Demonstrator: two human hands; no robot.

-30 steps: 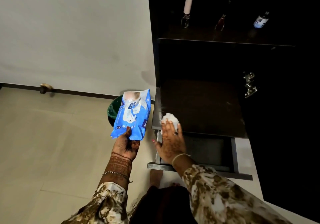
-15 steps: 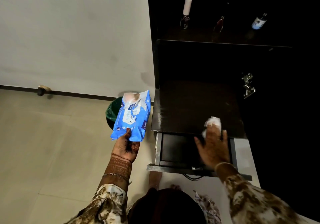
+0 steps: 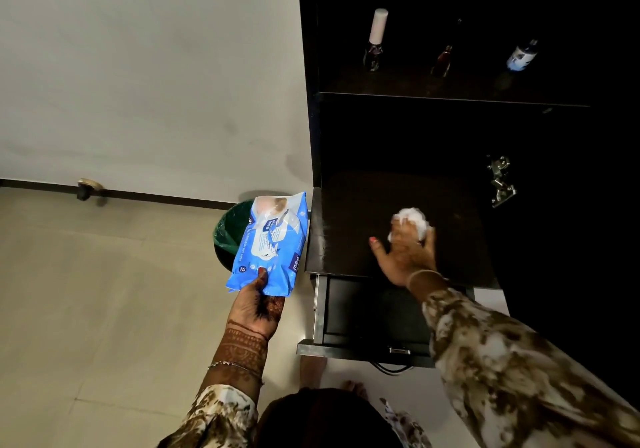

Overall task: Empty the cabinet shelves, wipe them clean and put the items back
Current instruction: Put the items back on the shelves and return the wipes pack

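Cabinet shelf (image 3: pixel 398 205), lower level: the only thing seen on it is a bunched white wipe (image 3: pixel 412 219), which lies near the middle of the dark surface. The right hand (image 3: pixel 407 255) lies over the wipe with its fingers spread flat and thumb out. It seems to be pressing the wipe rather than gripping it, though the hand is blurred. The left hand (image 3: pixel 256 305) is held outside the cabinet, to its left. Its thumb and fingers are clamped on the lower end of a blue wipes pack (image 3: pixel 270 243), above a green bin (image 3: pixel 228 229) on the floor.

The upper shelf (image 3: pixel 450 97) carries three items standing well apart: a white-capped bottle (image 3: pixel 375 42), a reddish bottle (image 3: pixel 443 59) and a blue-labelled bottle (image 3: pixel 521 56). A drawer (image 3: pixel 363 316) below the lower shelf stands pulled out.

Assessment: wiping of the lower shelf is in hand, and a pale streak shows along its left edge. The upper shelf appears either not yet emptied or already restocked; which cannot be told. Whatever belongs on the lower shelf is yet to be put back, and none of it is in view. The task is judged to be roughly mid-course.
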